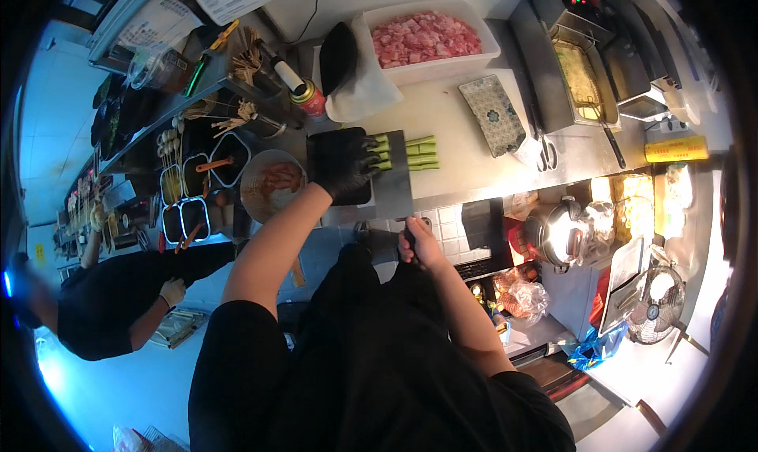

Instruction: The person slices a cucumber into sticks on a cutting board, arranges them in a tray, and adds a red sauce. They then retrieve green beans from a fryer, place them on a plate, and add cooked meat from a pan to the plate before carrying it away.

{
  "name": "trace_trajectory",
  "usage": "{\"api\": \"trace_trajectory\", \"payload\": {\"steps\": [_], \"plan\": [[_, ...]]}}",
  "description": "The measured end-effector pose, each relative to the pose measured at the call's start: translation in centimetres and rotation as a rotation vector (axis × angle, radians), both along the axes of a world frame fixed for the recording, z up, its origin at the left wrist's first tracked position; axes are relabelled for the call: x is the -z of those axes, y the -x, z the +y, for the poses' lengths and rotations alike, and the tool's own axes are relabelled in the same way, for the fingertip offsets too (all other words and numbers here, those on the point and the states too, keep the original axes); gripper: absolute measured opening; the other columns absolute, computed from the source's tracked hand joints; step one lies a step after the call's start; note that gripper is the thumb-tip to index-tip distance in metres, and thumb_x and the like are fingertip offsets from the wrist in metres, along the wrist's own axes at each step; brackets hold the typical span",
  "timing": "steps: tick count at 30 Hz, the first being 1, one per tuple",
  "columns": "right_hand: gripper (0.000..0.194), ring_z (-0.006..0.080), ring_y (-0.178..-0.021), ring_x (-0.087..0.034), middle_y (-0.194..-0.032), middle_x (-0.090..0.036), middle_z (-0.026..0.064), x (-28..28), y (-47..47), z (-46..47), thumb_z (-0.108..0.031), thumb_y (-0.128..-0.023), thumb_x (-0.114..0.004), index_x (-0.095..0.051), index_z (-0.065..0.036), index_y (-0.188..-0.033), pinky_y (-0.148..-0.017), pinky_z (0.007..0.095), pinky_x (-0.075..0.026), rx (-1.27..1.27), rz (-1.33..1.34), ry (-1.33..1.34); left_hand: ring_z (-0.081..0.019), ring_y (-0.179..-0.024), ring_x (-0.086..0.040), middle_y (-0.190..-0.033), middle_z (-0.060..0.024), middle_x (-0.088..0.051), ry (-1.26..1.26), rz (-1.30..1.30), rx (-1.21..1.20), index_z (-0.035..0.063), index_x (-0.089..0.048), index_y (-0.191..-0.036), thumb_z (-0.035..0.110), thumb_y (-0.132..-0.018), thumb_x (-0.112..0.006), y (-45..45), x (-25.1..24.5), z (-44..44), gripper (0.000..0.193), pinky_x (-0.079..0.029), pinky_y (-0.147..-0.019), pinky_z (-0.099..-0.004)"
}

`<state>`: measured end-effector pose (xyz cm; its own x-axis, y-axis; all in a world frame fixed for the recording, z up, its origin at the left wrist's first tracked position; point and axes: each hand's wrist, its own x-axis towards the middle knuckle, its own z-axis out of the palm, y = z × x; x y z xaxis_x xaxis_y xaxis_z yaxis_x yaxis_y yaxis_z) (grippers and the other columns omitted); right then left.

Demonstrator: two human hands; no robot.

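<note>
My left hand [343, 166], in a black glove, presses its fingertips on a row of green vegetable sticks [422, 154], perhaps cucumber. These lie on a white cutting board [432, 111]. My bare right hand [423, 243] grips the handle of a cleaver [393, 176] near the counter's front edge. Its broad blade crosses the sticks just right of my left fingertips, hiding part of them. Whether the edge touches the board I cannot tell. Under my left hand and wrist lies a black tray [323, 139].
Behind the board stands a white tub [435, 67] of raw cut meat. A patterned rectangular plate [491, 117], scissors [548, 156] and a deep fryer [577, 79] are to the right. Leftward are a bowl [254, 176] of reddish food, sauce containers [195, 173] and a co-worker [124, 298].
</note>
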<state>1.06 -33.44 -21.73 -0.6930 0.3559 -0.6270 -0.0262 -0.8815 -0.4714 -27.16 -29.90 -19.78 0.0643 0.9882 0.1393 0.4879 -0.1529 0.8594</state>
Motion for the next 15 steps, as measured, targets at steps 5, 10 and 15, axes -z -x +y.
{"api": "trace_trajectory", "payload": {"steps": [5,10,15], "plan": [[0.03,0.0151,-0.046,-0.042,-0.066,-0.046,0.0047,0.8,6.5,-3.7,-0.044,-0.107,-0.044,-0.049,-0.015,-0.113,-0.043,0.0291,-0.038,-0.003,-0.037,0.05,-0.0152,-0.09,-0.062,-0.1,-0.0049,-0.062,0.577,-1.37,-0.21,0.0011,-0.056,-0.132,0.014,-0.101,-0.056,6.0,3.8,-2.6,0.033,-0.056,-0.085,-0.0297],[0.03,0.0153,-0.047,-0.044,-0.065,-0.047,0.0047,-1.2,7.7,-5.0,-0.043,-0.108,-0.044,-0.045,-0.014,-0.101,-0.043,0.0296,-0.039,0.004,-0.128,-0.014,-0.0112,-0.078,-0.059,-0.091,-0.0019,-0.06,0.603,-1.325,-0.203,-0.0001,-0.052,-0.139,0.015,-0.105,-0.051,7.9,5.9,-2.1,0.038,-0.056,-0.082,-0.0284],[0.028,0.0159,-0.047,-0.045,-0.065,-0.048,0.005,-3.6,5.8,-7.1,-0.04,-0.108,-0.045,-0.045,-0.013,-0.1,-0.044,0.0296,-0.04,0.028,-0.212,-0.115,-0.0179,-0.106,-0.062,-0.111,-0.0079,-0.064,-0.056,-0.08,0.014,0.0016,-0.052,-0.14,0.013,-0.101,-0.056,9.9,9.5,-2.3,0.041,-0.055,-0.092,-0.0349]]}}
